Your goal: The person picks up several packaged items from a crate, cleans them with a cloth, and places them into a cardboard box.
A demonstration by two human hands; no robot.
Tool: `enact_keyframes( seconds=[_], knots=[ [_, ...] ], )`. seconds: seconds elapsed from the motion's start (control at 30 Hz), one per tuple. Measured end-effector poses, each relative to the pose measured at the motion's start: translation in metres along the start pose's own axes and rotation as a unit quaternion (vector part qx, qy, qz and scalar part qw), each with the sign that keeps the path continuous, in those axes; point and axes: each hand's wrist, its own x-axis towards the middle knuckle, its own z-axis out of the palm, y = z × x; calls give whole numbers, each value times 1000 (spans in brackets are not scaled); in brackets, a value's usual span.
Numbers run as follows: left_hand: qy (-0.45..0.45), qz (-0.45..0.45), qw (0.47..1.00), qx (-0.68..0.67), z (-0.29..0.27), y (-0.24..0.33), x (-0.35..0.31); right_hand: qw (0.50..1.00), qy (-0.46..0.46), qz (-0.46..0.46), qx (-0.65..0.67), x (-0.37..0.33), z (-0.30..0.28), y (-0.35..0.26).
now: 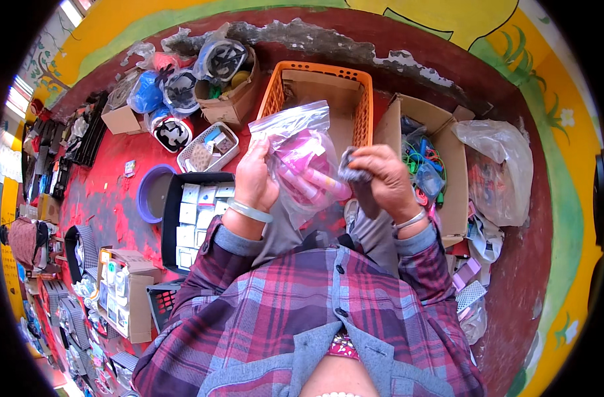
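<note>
Plaid shirt (pixel 275 298) lies below a glossy plastic bag (pixel 302 149) of pink cylinders (pixel 325 182); left hand (pixel 255 180) grips its edge, right hand (pixel 386 175) pinches crumpled grey cloth (pixel 353 169) beside it.

You were in what looked like a storeroom or sorting room: an orange crate (pixel 365 112) stood at upper centre, a cardboard box (pixel 437 114) of small goods at right, stocked shelves (pixel 90 129) at upper left, beneath a mural (pixel 441 16).

Purple plaid shirt (pixel 269 298), grey-blue collar (pixel 376 351), matching cuffs (pixel 238 242), dark buttons (pixel 340 269), pale left-wrist bangle (pixel 251 212) (silvery bracelet (pixel 411 220), right wrist)
</note>
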Motion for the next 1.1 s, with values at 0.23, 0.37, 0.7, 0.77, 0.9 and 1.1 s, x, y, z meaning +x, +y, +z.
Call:
enact_keyframes(
  seconds=[0.23, 0.37, 0.7, 0.77, 0.9, 1.1],
  knots=[
    [-70, -80, 994, 16, 38, -16, -34, 978, -47, -198, -48, 27, 41, -48],
    [-67, -69, 994, 48, 30, -15, -36, 989, 56, -126, -58, 23, 27, -18],
    [-46, -69, 994, -75, 21, -9, -16, 982, 159, 50, 85, 17, -21, 2],
    [-66, -81, 992, -74, 25, -13, -16, 994, 102, -23, 44, 29, -10, -28],
    [-90, -120, 987, -66, 24, -14, -20, 996, -25, -86, -9, 20, 28, -27],
    [-73, -132, 983, -105, 3, 2, -10, 992, 3, -24, 123, -1, 37, -14]
  ],
)
